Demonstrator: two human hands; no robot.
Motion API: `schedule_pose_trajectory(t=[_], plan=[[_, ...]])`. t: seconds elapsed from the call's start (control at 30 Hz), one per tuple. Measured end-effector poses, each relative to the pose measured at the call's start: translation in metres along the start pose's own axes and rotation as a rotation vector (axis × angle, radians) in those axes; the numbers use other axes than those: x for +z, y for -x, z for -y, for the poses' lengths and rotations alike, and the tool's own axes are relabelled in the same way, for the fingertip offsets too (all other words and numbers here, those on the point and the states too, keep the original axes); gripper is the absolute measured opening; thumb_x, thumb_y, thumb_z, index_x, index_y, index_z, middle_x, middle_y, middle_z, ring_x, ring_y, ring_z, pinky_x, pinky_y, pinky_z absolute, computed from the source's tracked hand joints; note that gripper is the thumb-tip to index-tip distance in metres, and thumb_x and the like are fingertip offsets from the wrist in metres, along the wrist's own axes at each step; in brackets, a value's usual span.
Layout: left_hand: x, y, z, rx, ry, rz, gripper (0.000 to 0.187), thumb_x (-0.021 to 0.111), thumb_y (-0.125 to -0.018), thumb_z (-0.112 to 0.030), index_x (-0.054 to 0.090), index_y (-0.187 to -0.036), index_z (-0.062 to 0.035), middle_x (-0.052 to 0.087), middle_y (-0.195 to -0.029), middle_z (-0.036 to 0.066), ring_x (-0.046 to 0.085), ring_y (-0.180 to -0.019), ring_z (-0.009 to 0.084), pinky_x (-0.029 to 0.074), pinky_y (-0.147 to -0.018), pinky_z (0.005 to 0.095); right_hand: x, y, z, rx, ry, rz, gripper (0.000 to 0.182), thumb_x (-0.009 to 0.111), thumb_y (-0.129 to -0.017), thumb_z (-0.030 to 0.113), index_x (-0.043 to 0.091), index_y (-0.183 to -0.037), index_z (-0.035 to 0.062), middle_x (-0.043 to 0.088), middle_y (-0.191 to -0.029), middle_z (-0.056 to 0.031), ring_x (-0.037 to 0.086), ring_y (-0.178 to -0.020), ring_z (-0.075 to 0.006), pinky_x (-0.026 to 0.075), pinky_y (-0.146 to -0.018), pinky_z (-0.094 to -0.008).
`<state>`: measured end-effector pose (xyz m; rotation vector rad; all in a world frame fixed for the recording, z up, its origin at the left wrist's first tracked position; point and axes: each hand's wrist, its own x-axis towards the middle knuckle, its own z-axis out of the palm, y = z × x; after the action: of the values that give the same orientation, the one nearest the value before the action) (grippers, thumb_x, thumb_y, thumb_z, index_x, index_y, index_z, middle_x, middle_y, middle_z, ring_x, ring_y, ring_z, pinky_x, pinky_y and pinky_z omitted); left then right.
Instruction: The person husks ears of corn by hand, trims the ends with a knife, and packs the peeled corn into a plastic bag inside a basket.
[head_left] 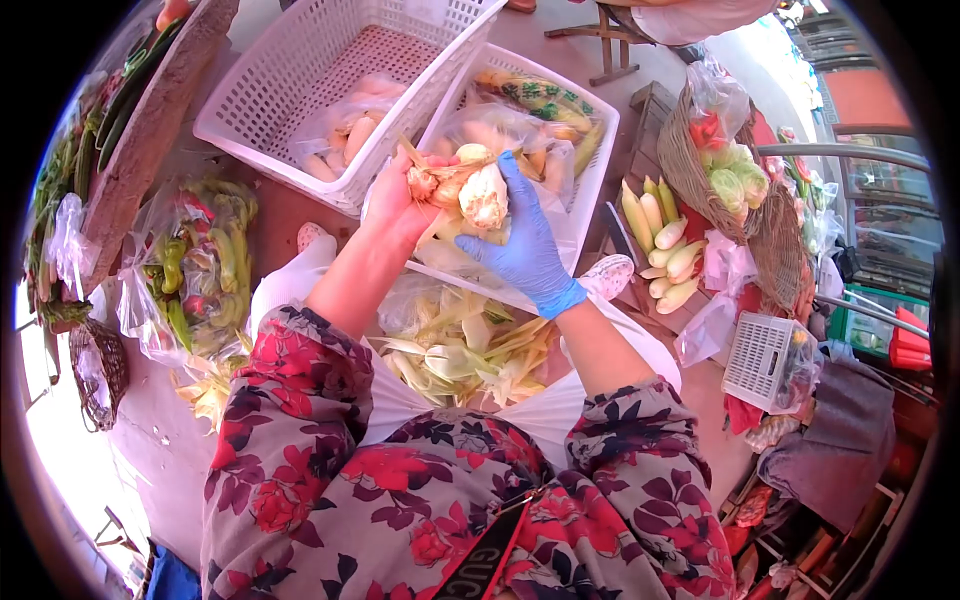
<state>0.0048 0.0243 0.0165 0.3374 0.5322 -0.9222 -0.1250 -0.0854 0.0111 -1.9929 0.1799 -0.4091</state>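
My bare left hand (398, 205) is closed around the end of a partly husked ear of corn (484, 198), with brown silk and dry husk showing by the fingers. On the other side of the pale, lumpy corn, my right hand (528, 248) in a blue glove grips it between thumb and fingers. Both hands are over a white crate (598, 185) that holds more ears in clear plastic bags and a printed bag (530, 92). Below them, by my legs, lies a pile of stripped corn husks (465, 350) on plastic.
A larger white basket (270, 115) with bagged corn stands at upper left. Husked ears (665, 240) lie at right, beside a wicker basket (690, 165) holding cabbage. At left are a bag of peppers (195, 265) and a ledge (150, 120) with vegetables. A grey crate (762, 362) sits lower right.
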Motion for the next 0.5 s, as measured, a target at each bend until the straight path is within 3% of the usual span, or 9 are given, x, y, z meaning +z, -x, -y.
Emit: schedule_pose_trajectory(t=[0.03, 0.13, 0.17, 0.27, 0.3, 0.4, 0.43, 0.5], plan=[[0.011, 0.009, 0.005, 0.029, 0.005, -0.023, 0.025, 0.04, -0.096, -0.024, 0.043, -0.078, -0.0064, 0.048, -0.064, 0.005, 0.052, -0.08, 0.0215, 0.044, -0.087, 0.0383, 0.005, -0.001, 0.001, 0.027, -0.135, -0.015, 0.105, 0.083, -0.063, 0.025, 0.016, -0.141, 0.0017, 0.028, -0.141, -0.0139, 0.032, -0.129, -0.0246, 0.031, -0.105, -0.0339], [-0.005, -0.004, 0.015, -0.077, 0.149, 0.203, 0.028, 0.04, -0.096, -0.027, 0.041, -0.075, -0.0087, 0.044, -0.061, 0.002, 0.048, -0.07, 0.0175, 0.044, -0.081, 0.0341, 0.013, -0.011, -0.009, -0.018, -0.411, -0.158, 0.106, 0.083, -0.061, 0.032, 0.019, -0.14, 0.002, 0.028, -0.141, -0.0117, 0.033, -0.127, -0.0225, 0.031, -0.105, -0.0331], [-0.009, -0.007, 0.019, -0.177, 0.256, 0.234, 0.03, 0.041, -0.096, -0.029, 0.039, -0.073, -0.0107, 0.041, -0.057, -0.001, 0.043, -0.062, 0.0141, 0.044, -0.077, 0.0316, 0.008, -0.013, -0.013, 0.074, -0.489, -0.18, 0.101, 0.082, -0.06, 0.034, 0.026, -0.137, 0.0023, 0.032, -0.139, -0.0104, 0.035, -0.126, -0.0206, 0.031, -0.105, -0.0327], [-0.009, -0.011, 0.021, -0.391, 0.403, 0.437, 0.028, 0.042, -0.096, -0.028, 0.04, -0.074, -0.0105, 0.039, -0.055, -0.003, 0.044, -0.06, 0.013, 0.044, -0.078, 0.0321, -0.008, -0.025, -0.004, 0.023, -0.532, -0.191, 0.093, 0.084, -0.059, 0.032, 0.034, -0.132, 0.0016, 0.037, -0.136, -0.0104, 0.037, -0.125, -0.0199, 0.031, -0.105, -0.0324], [0.002, -0.004, 0.024, -0.354, 0.308, 0.355, 0.028, 0.044, -0.095, -0.027, 0.04, -0.073, -0.0106, 0.037, -0.054, -0.004, 0.043, -0.058, 0.0114, 0.044, -0.077, 0.0318, -0.012, -0.027, 0.006, -0.026, -0.485, -0.243, 0.077, 0.08, -0.068, 0.027, 0.038, -0.128, 0.0006, 0.046, -0.129, -0.0111, 0.043, -0.119, -0.0198, 0.035, -0.102, -0.032], [0.006, 0.005, 0.034, -0.417, 0.347, 0.367, 0.028, 0.044, -0.095, -0.027, 0.043, -0.073, -0.0101, 0.036, -0.052, -0.004, 0.045, -0.057, 0.011, 0.045, -0.075, 0.0324, -0.028, -0.035, 0.012, 0.029, -0.644, -0.386, 0.062, 0.07, -0.078, 0.024, 0.04, -0.126, -0.0012, 0.051, -0.122, -0.0129, 0.051, -0.11, -0.0195, 0.04, -0.096, -0.0317], [0.011, 0.008, 0.037, -0.397, 0.209, 0.225, 0.028, 0.043, -0.095, -0.032, 0.042, -0.075, -0.0128, 0.034, -0.051, -0.004, 0.041, -0.05, 0.0093, 0.044, -0.068, 0.0234, -0.029, -0.041, 0.014, 0.086, -0.751, -0.532, 0.051, 0.06, -0.083, 0.031, 0.044, -0.12, -0.0016, 0.058, -0.107, -0.0126, 0.059, -0.095, -0.0196, 0.048, -0.085, -0.0326], [0.012, 0.018, 0.044, -0.635, 0.264, 0.367, 0.029, 0.043, -0.095, -0.032, 0.043, -0.075, -0.0124, 0.034, -0.05, -0.004, 0.038, -0.046, 0.0083, 0.043, -0.062, 0.0215, -0.041, -0.049, 0.007, 0.28, -0.962, -0.626, 0.054, 0.055, -0.081, 0.042, 0.049, -0.11, -0.0025, 0.059, -0.098, -0.0143, 0.06, -0.088, -0.0227, 0.049, -0.081, -0.0345]])
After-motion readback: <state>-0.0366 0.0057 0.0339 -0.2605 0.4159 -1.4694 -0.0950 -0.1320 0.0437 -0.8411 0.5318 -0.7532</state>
